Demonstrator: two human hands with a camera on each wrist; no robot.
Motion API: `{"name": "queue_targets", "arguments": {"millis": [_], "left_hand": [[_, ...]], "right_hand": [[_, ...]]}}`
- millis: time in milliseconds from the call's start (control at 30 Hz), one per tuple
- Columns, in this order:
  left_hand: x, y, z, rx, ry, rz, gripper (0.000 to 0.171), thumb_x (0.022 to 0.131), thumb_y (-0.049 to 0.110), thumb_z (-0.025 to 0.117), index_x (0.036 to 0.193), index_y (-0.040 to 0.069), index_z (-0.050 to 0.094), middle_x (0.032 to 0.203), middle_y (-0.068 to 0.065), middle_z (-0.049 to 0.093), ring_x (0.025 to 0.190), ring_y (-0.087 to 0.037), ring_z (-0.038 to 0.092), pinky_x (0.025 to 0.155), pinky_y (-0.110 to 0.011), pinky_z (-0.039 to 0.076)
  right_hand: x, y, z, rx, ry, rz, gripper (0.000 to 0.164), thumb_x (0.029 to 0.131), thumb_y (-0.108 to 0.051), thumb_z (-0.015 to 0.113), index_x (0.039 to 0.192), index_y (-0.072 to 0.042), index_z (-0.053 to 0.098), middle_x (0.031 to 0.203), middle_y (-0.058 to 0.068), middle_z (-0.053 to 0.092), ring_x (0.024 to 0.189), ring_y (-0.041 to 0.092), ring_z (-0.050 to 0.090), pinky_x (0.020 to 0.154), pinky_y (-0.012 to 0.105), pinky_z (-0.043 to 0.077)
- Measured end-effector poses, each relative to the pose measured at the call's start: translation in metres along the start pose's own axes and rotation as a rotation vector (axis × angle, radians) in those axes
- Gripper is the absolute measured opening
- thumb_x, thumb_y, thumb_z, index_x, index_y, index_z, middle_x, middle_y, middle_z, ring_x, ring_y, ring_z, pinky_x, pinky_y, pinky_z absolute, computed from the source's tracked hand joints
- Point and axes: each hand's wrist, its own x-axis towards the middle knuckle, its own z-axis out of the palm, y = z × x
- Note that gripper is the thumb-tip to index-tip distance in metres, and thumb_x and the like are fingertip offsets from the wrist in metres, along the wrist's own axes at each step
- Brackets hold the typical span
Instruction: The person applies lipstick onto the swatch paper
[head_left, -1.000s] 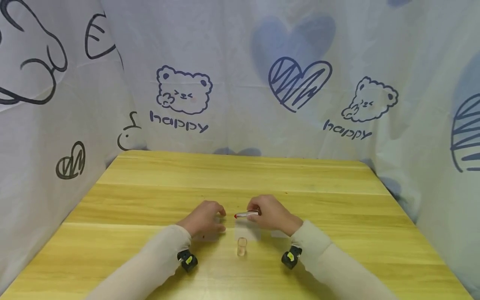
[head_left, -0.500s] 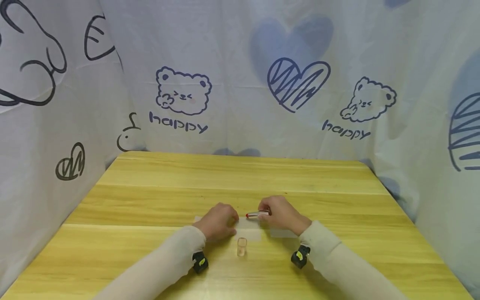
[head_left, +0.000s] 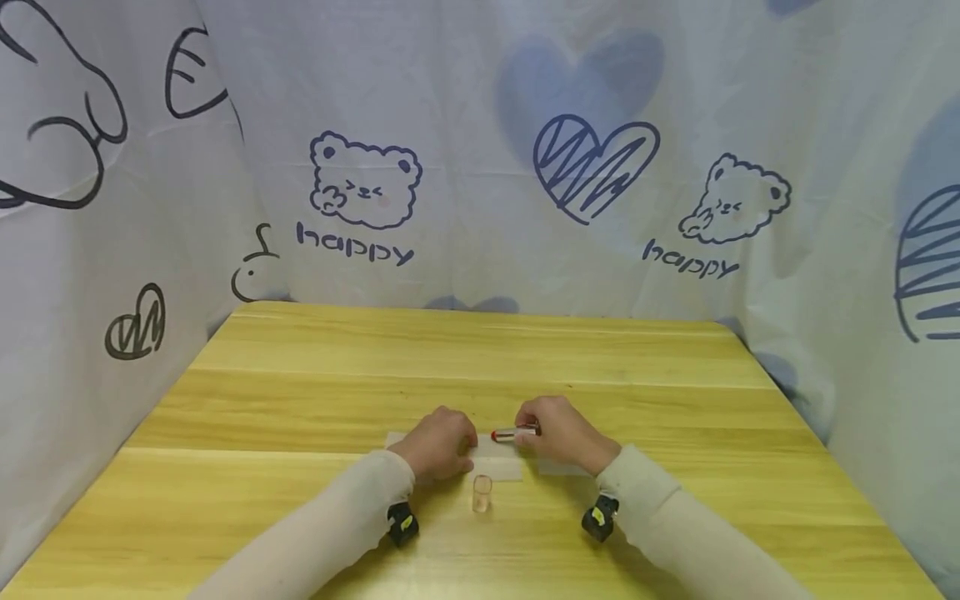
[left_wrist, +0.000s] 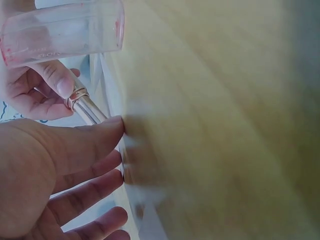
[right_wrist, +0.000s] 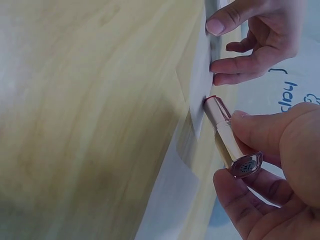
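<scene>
My right hand (head_left: 561,435) pinches a lipstick (head_left: 516,433) between thumb and fingers. Its metallic tube lies slanted, and the red tip points left over the middle white paper (head_left: 501,471). In the right wrist view the lipstick (right_wrist: 222,132) has its red end at the paper; whether it touches is hard to tell. My left hand (head_left: 437,444) rests at the left side of that paper, fingertips down and fingers loosely bent, holding nothing. A clear lipstick cap (head_left: 482,494) stands upright just in front of the paper; it looms large in the left wrist view.
Another white paper (head_left: 558,469) lies under my right wrist, and a third paper (head_left: 394,437) shows partly behind my left hand. All lie on a wooden table (head_left: 645,358). A printed white curtain (head_left: 465,225) hangs behind and at both sides.
My left hand has moved right, from the left paper to the middle one. My right hand has shifted slightly right with the lipstick, then dipped a little. The cap stays in place.
</scene>
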Motion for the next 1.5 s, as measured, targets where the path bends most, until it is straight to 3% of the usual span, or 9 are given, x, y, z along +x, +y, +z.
{"name": "queue_targets", "arguments": {"millis": [467,867,1267,1500], "left_hand": [[-0.003,0.003,-0.003,0.010,0.012,0.001,0.023,0.080,0.016,0.081,0.099,0.005,0.074,0.103,-0.006,0.069,0.101,-0.027,0.057,0.093,-0.042,0.047],[-0.003,0.003,-0.004,-0.006,0.007,-0.005,0.024,0.080,0.015,0.081,0.100,0.003,0.074,0.105,-0.009,0.069,0.106,-0.030,0.057,0.096,-0.044,0.045],[0.001,0.003,-0.005,0.018,-0.011,-0.007,0.024,0.081,0.016,0.080,0.101,0.006,0.073,0.106,-0.007,0.068,0.106,-0.028,0.057,0.095,-0.042,0.046],[0.009,0.013,-0.007,0.016,-0.010,0.007,0.027,0.080,0.017,0.078,0.104,0.007,0.073,0.106,-0.005,0.069,0.103,-0.026,0.057,0.092,-0.040,0.048]], "right_hand": [[-0.013,-0.011,-0.007,-0.029,-0.058,-0.060,0.007,0.086,-0.013,0.075,0.085,-0.009,0.069,0.079,-0.003,0.065,0.068,0.009,0.054,0.062,0.027,0.048],[-0.020,-0.018,-0.010,0.012,-0.117,-0.091,0.005,0.086,-0.010,0.074,0.086,-0.009,0.070,0.080,-0.003,0.065,0.064,0.007,0.050,0.058,0.025,0.046],[-0.023,-0.015,-0.021,-0.018,-0.093,-0.059,0.007,0.086,-0.012,0.075,0.090,-0.010,0.069,0.080,-0.005,0.062,0.069,0.007,0.052,0.062,0.027,0.047],[-0.028,-0.006,-0.031,-0.041,-0.056,-0.063,0.008,0.086,-0.012,0.075,0.089,-0.009,0.069,0.080,-0.005,0.063,0.067,0.006,0.052,0.061,0.026,0.048]]}}
